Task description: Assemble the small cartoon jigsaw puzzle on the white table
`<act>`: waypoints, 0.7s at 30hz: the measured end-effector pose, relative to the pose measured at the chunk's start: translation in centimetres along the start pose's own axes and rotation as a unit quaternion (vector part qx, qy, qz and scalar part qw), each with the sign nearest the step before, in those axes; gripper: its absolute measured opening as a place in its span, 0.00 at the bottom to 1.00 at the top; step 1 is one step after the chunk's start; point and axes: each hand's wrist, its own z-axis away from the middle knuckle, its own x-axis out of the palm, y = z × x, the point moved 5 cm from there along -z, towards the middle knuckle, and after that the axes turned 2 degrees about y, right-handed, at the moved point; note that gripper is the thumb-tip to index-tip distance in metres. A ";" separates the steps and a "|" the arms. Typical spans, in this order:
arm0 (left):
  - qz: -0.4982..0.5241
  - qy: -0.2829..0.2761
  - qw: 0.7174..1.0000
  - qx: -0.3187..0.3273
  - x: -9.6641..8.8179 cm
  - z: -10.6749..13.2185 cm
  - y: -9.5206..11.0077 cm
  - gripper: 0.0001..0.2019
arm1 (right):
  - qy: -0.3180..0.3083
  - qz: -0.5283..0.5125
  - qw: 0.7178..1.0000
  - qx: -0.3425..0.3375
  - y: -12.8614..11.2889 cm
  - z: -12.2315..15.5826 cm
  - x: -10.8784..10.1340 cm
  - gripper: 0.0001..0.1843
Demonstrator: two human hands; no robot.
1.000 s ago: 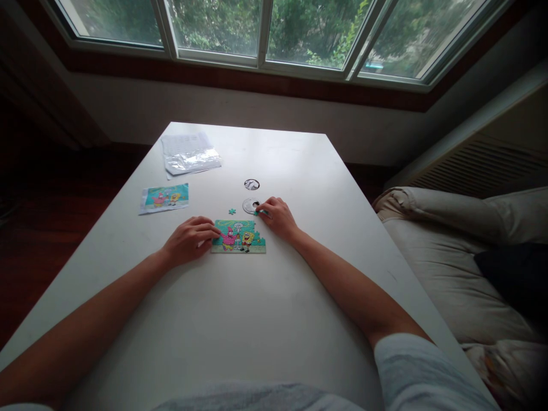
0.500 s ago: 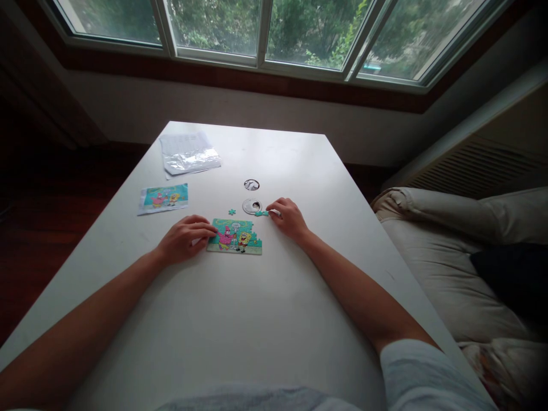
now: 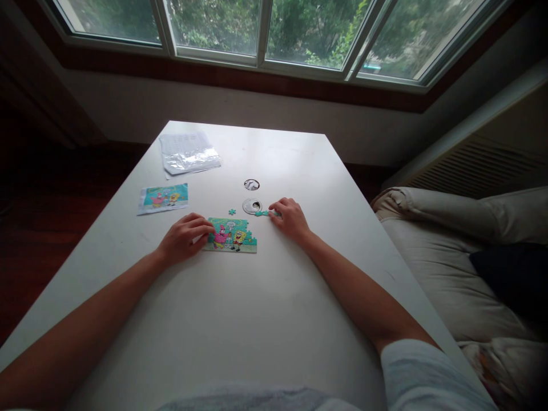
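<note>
A mostly assembled jigsaw puzzle (image 3: 231,235) with cartoon figures lies flat on the white table, its right edge stepped where pieces are absent. My left hand (image 3: 186,236) holds it by the left edge, fingers closed and covering that corner. Just up and right of the puzzle, a short strip of joined teal puzzle pieces (image 3: 262,213) sits by a round metal fitting. The fingertips of my right hand (image 3: 290,218) are pinched on the strip's right end and hide part of it. One single teal puzzle piece (image 3: 232,212) rests above the assembled part.
A small printed picture sheet (image 3: 163,198) of the same scene lies to the left. Behind it are papers in a clear plastic sleeve (image 3: 190,154). Two round fittings, the nearer one (image 3: 252,206) and the farther one (image 3: 252,184), are set in the tabletop. A sofa (image 3: 419,268) stands at right.
My left hand has slid the assembled puzzle a little to the left. My right hand and the strip have barely moved.
</note>
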 end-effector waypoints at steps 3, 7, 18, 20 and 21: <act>0.002 -0.013 1.000 0.013 0.6 -0.2 0.8 0.14 | -0.007 0.001 1.000 -0.011 -0.5 0.0 0.2 0.09; -0.008 -0.048 0.999 0.016 1.6 -0.5 1.5 0.17 | -0.016 -0.005 1.000 -0.015 -0.9 -0.1 0.4 0.09; -0.024 -0.067 0.997 -0.003 2.0 -0.4 1.1 0.18 | -0.002 -0.034 0.999 -0.010 0.2 0.0 0.2 0.10; -0.026 -0.066 0.997 -0.006 2.0 -0.3 1.0 0.18 | -0.007 -0.018 1.000 -0.011 -0.1 0.1 0.2 0.09; -0.026 -0.065 0.997 -0.008 2.0 -0.3 1.0 0.17 | -0.012 -0.010 1.000 -0.015 -0.3 0.1 0.3 0.09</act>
